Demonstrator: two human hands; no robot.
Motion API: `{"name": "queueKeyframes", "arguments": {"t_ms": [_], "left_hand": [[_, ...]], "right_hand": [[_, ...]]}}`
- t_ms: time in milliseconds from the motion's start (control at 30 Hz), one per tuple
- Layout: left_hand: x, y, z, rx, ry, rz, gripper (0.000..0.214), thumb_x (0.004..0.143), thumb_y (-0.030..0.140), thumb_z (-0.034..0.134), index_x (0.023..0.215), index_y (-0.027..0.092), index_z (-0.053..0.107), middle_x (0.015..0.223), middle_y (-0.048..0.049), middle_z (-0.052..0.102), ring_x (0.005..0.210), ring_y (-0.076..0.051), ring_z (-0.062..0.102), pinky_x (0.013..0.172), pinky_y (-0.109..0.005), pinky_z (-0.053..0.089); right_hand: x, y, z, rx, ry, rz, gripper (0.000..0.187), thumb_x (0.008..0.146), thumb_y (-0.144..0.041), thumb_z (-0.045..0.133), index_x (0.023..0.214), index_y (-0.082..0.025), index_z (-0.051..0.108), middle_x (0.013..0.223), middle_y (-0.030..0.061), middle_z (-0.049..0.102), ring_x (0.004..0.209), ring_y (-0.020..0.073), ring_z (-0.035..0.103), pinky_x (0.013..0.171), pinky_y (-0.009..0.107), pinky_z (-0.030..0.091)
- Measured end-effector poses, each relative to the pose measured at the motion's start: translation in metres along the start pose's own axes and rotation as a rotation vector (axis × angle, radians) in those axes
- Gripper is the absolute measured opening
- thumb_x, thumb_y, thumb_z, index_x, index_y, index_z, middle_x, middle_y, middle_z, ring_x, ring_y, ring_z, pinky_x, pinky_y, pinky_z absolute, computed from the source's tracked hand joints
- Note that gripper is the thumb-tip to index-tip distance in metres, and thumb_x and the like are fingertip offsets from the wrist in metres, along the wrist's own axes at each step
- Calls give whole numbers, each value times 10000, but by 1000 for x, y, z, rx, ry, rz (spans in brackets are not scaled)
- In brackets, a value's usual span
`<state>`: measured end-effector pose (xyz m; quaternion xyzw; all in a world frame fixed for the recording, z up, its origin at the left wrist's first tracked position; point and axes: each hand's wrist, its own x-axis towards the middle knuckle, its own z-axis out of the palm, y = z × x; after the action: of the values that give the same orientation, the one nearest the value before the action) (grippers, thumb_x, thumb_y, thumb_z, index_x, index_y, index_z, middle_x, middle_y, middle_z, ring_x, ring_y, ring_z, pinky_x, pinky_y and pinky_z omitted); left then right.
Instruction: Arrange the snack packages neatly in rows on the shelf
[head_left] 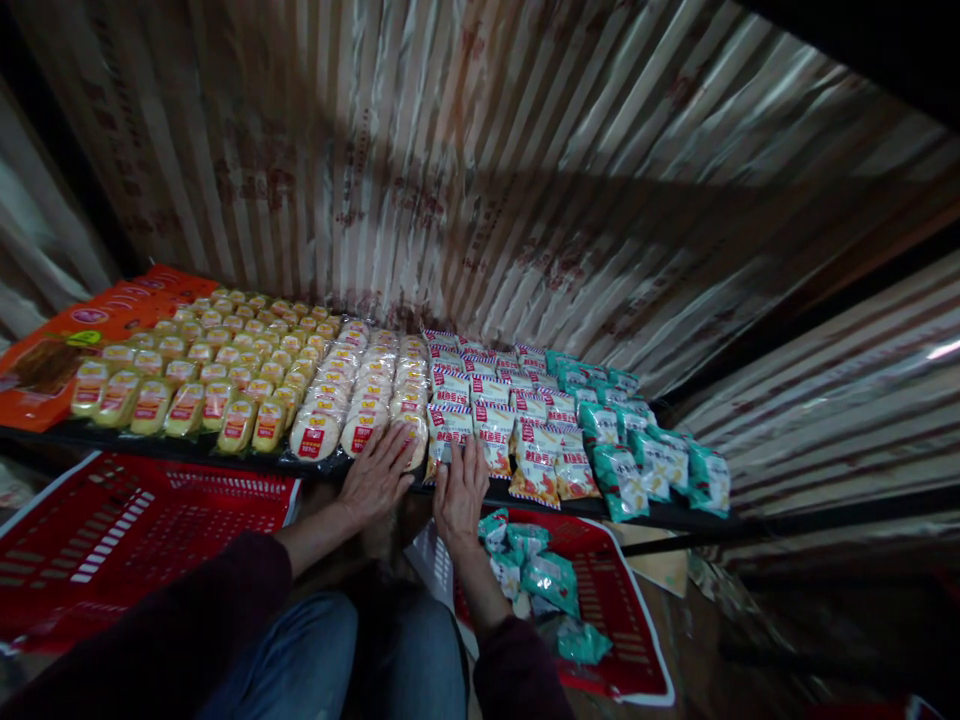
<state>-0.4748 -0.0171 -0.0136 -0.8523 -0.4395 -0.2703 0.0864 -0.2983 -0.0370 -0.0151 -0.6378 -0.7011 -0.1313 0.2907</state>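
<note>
My left hand (377, 475) lies with its fingers stretched out against the front of the round white packaged cakes (373, 400), which stand in rows on a dark shelf. Close beside it, my right hand (461, 492) reaches up with its fingers extended, touching the front of the white, red and blue snack bags (491, 425). Neither hand appears to grip anything. Left of the round cakes sit many small yellow packaged cakes (187, 405). Teal snack bags (622, 470) stand to the right of the white ones.
An orange package (82, 330) lies at the shelf's left end. Below are a red basket (150, 540) on the left and another red basket (637, 620) on the right, with several loose teal bags (551, 580) inside. Wrinkled printed plastic sheeting (465, 170) covers the back.
</note>
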Motion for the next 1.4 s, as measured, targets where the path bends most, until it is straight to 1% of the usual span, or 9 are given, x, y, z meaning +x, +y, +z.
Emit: {"name": "queueKeyframes", "arguments": {"t_ms": [200, 433, 633, 733, 833, 933, 1033, 1200, 1400], "left_hand": [[8, -3, 4, 57, -12, -2, 536, 959, 393, 411, 1401, 90, 400, 1509, -133, 334, 1438, -259, 187, 1183, -469, 160], [6, -5, 2, 33, 29, 24, 486, 950, 273, 394, 1408, 110, 396, 1499, -142, 351, 1434, -263, 199, 1170, -478, 197], [8, -4, 3, 4, 54, -46, 509, 945, 311, 413, 1408, 101, 400, 1513, -151, 318, 1440, -271, 175, 1178, -477, 191], [9, -4, 9, 16, 69, -83, 520, 949, 339, 416, 1396, 73, 410, 1511, -173, 310, 1440, -281, 169, 1179, -470, 191], [8, -4, 14, 21, 78, -104, 528, 944, 330, 422, 1392, 51, 409, 1502, -185, 321, 1439, -288, 162, 1177, -472, 194], [7, -5, 16, 18, 80, -108, 548, 933, 272, 419, 1429, 50, 350, 1520, -179, 283, 1442, -286, 142, 1174, -483, 195], [7, -5, 15, 15, 86, -111, 576, 923, 261, 424, 1443, 38, 318, 1534, -182, 240, 1444, -295, 114, 1171, -493, 195], [8, -4, 14, 12, 93, -133, 621, 931, 388, 433, 1421, 16, 352, 1529, -186, 248, 1443, -303, 118, 1176, -482, 187], [8, -4, 14, 49, 63, -117, 617, 923, 356, 415, 1410, -18, 354, 1527, -201, 242, 1438, -307, 145, 1185, -473, 154]], "right_hand": [[3, -8, 6, -27, -37, 29, 491, 987, -290, 289, 1458, -155, 328, 1536, 139, 293, 1430, 261, 198, 1078, 488, 280], [5, -8, 10, -39, -26, 33, 501, 982, -300, 313, 1464, -163, 321, 1555, 145, 241, 1432, 289, 178, 1063, 517, 283], [7, -9, 9, -84, 19, -13, 491, 972, -299, 367, 1427, -118, 376, 1523, 179, 303, 1426, 296, 196, 1083, 529, 245], [12, -17, 3, -99, 22, -87, 470, 961, -298, 397, 1395, -120, 428, 1505, 173, 343, 1430, 302, 189, 1102, 535, 204], [23, -28, -3, -75, -25, -178, 430, 952, -253, 400, 1359, -136, 476, 1456, 135, 438, 1431, 292, 189, 1117, 532, 173], [38, -36, -6, -29, -83, -219, 421, 930, -180, 401, 1339, -151, 498, 1344, 94, 567, 1403, 276, 256, 1127, 541, 136], [54, -38, -5, 6, -148, -240, 416, 888, -117, 414, 1277, -133, 561, 1243, 90, 640, 1339, 262, 359, 1119, 477, 208], [72, -39, -2, -35, -288, -221, 503, 843, -78, 428, 1339, -89, 512, 1285, 117, 609, 1303, 267, 382, 1042, 391, 328], [80, -48, -3, -23, -384, -200, 494, 900, -137, 411, 1393, -121, 446, 1263, 131, 617, 1239, 267, 424, 965, 396, 363]]}}
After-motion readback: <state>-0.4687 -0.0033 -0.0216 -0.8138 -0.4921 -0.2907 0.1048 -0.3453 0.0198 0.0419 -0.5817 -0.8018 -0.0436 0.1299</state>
